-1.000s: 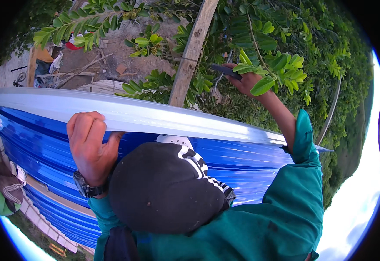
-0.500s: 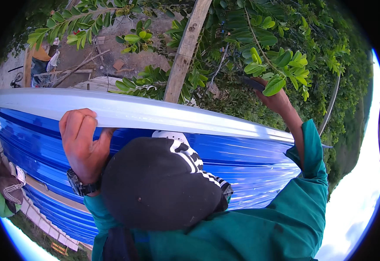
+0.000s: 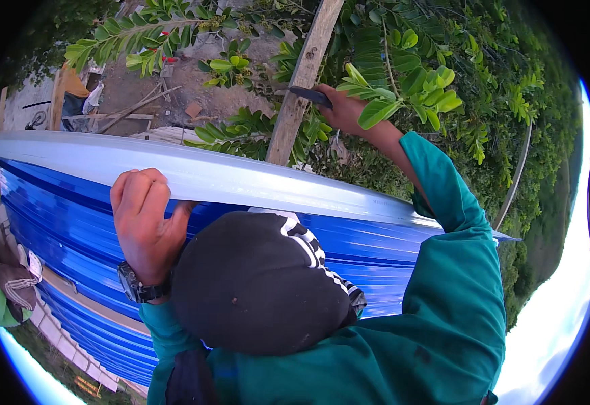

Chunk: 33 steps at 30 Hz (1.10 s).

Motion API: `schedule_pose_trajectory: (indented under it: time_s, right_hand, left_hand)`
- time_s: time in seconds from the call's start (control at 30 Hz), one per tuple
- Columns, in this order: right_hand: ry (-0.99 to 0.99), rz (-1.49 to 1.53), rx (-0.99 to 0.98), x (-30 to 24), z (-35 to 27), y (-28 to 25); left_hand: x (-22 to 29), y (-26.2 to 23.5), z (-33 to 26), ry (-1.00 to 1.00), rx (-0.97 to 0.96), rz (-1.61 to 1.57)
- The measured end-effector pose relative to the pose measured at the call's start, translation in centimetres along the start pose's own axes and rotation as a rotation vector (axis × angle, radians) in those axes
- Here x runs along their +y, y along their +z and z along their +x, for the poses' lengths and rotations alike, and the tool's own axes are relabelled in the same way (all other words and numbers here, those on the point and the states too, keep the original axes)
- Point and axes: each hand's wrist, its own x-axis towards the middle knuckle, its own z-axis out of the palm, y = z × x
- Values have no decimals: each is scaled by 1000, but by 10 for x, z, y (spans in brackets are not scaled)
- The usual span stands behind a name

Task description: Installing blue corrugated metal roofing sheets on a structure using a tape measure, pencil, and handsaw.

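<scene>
My left hand [image 3: 143, 219], with a dark watch on its wrist, has its fingers curled over the long silver-white metal beam [image 3: 241, 177]. Farther out, beyond the beam, my right hand [image 3: 342, 110] is closed around a dark elongated tool [image 3: 312, 96] whose kind I cannot make out. The tool's tip overlaps a weathered wooden post [image 3: 298, 91]; whether they touch is unclear. Leaves hide part of the right hand. Between my green-sleeved arms is a rounded black cloth shape [image 3: 261, 283] with a black-and-white patterned edge, probably my bent knee.
Blue corrugated metal sheets [image 3: 72, 223] lie below the beam. Leafy branches [image 3: 403, 88] hang near my right arm. Another person in green [image 3: 1, 297] is at the far left. Far below the beam, the ground [image 3: 133, 61] holds loose planks and debris.
My right hand has swung left with the dark tool, from among the leaves to the wooden post. The left hand keeps its hold on the beam, and the view has shifted slightly.
</scene>
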Motion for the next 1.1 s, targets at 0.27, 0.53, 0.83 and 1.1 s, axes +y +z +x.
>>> schedule_pose_trajectory:
  time_s: [0.27, 0.53, 0.83, 1.1]
  right_hand:
    - [-6, 114, -31, -7, -13, -7]
    - [199, -5, -99, -9, -157, -120]
    - [73, 43, -40, -4, -34, -27]
    - [-7, 178, -21, -8, 12, -4]
  left_hand:
    - [-4, 1, 1, 54, -8, 72]
    - [-3, -6, 7, -9, -38, 52]
    - [-6, -2, 4, -26, -74, 24]
    - [4, -11, 5, -23, -104, 83]
